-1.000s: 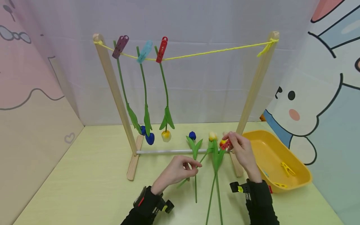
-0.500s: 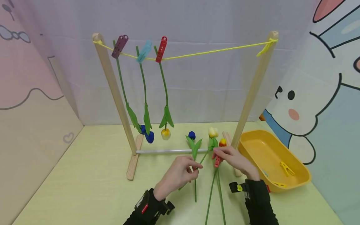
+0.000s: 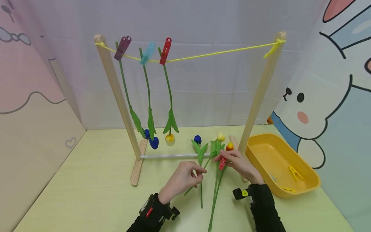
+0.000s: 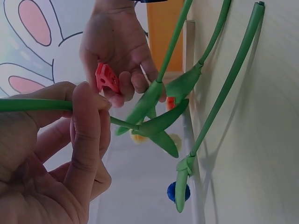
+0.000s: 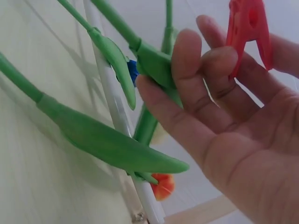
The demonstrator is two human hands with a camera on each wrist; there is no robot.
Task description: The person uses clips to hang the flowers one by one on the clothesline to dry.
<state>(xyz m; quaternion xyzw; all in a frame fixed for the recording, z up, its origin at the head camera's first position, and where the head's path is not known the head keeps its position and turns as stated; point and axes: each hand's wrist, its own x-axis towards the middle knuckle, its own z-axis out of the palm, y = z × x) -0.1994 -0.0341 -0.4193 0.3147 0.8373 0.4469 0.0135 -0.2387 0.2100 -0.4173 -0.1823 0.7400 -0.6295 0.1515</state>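
Note:
My left hand (image 3: 185, 178) pinches the green stem (image 4: 35, 105) of a tulip between thumb and fingertips; the stem slants up right to leaves beside my right hand (image 3: 240, 166). That hand holds a red clothespin (image 3: 222, 163), with fingertips against green leaves (image 5: 156, 65). Around it lie tulips with a pale yellow bloom (image 3: 221, 137) and an orange-red bloom (image 3: 230, 147), their stems close together. Between the hands, a blue tulip (image 3: 197, 139) lies apart on the table. Which bloom belongs to the pinched stem I cannot tell.
A yellow cord (image 3: 226, 52) spans two wooden posts (image 3: 261, 93). Purple (image 3: 123, 48), light blue (image 3: 148, 53) and red clips (image 3: 165, 51) hang three tulips upside down at its left. A white bar (image 3: 169, 156) joins the posts low down. Right, a yellow basin (image 3: 265, 154) contains yellow clothespins (image 3: 295, 173).
My right hand has come down and left from the orange-red bloom with the red clothespin, reaching the leaves. The long stems have swung left and closer together. My left hand has barely moved.

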